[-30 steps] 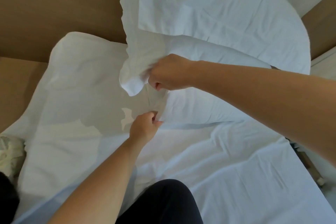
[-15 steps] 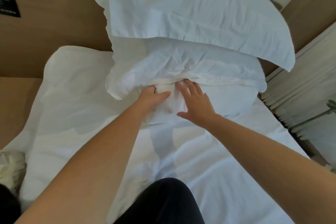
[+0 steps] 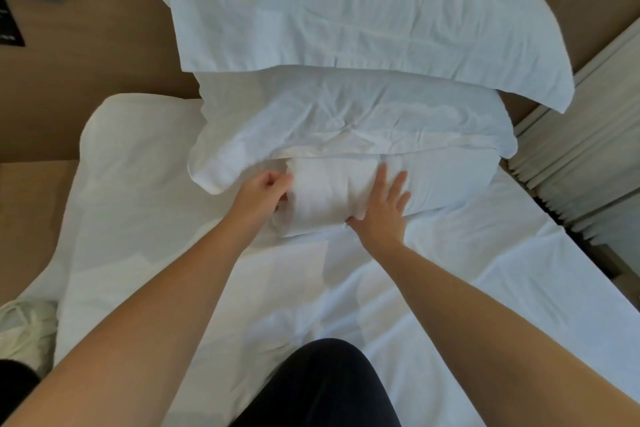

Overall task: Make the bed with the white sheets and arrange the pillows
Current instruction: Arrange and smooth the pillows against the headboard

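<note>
Two hands were on the near pillow [image 3: 436, 184], at the far end of the white sheet [image 3: 485, 274]. Our right hand [image 3: 381, 215] pressed it, fingers [image 3: 382, 180] spread. Our left hand [image 3: 261, 192] seemed to pinch its cloth.

No text can be read anywhere. A black card [image 3: 8, 24] on the wooden wall [image 3: 104, 45], upper left of the frame, bears white marks too blurred to read.
</note>
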